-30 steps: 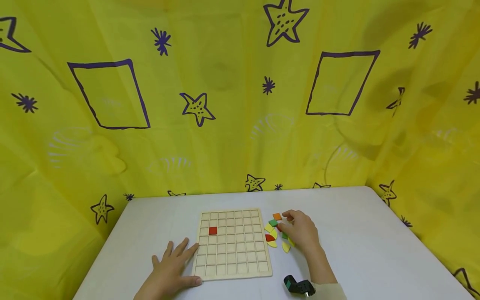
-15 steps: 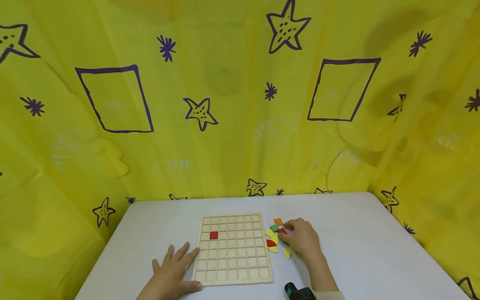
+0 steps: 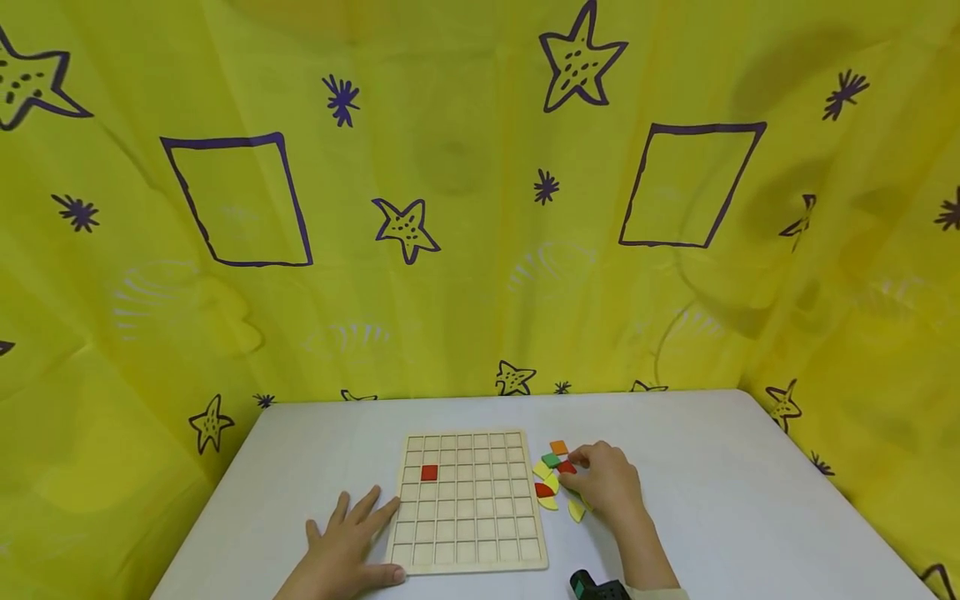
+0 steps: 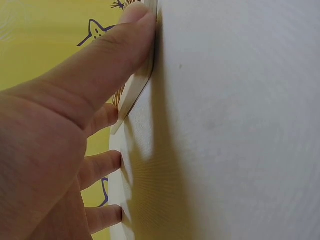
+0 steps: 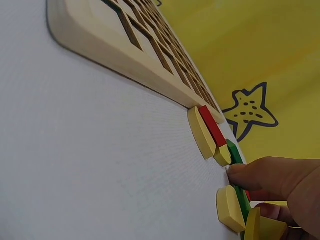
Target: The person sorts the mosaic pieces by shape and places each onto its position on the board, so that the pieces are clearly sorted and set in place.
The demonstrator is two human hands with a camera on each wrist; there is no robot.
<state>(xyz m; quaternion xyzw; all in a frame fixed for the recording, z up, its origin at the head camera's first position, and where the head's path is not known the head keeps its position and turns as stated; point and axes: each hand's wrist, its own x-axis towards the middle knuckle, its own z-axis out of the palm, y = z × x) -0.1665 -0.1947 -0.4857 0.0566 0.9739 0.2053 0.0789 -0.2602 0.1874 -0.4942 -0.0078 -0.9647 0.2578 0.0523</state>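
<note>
A pale wooden board [image 3: 475, 504] with a grid of square cells lies on the table, and one red square tile [image 3: 429, 472] sits in a cell toward its upper left. My left hand [image 3: 341, 546] is spread at the board's left side. Its thumb [image 4: 107, 62] touches the near left corner and the index fingertip the left edge. To the right of the board, my right hand [image 3: 611, 483] pinches a red tile [image 3: 567, 467] between thumb and fingers. Part of that tile is hidden by the fingertips in the right wrist view, where the thumb [image 5: 255, 175] shows in front.
Around the right hand lie loose pieces: an orange tile [image 3: 558, 447], a green tile [image 3: 551, 460], a red curved piece [image 3: 543, 490] and several yellow ones [image 3: 576, 510]. A black device [image 3: 596, 587] sits at the right wrist. A yellow patterned curtain [image 3: 480, 317] stands behind the white table [image 3: 712, 483].
The right fingers have shifted slightly among the pieces, and more of the red tile at their tips shows. The left hand stays at the board. The head view has tilted up a little.
</note>
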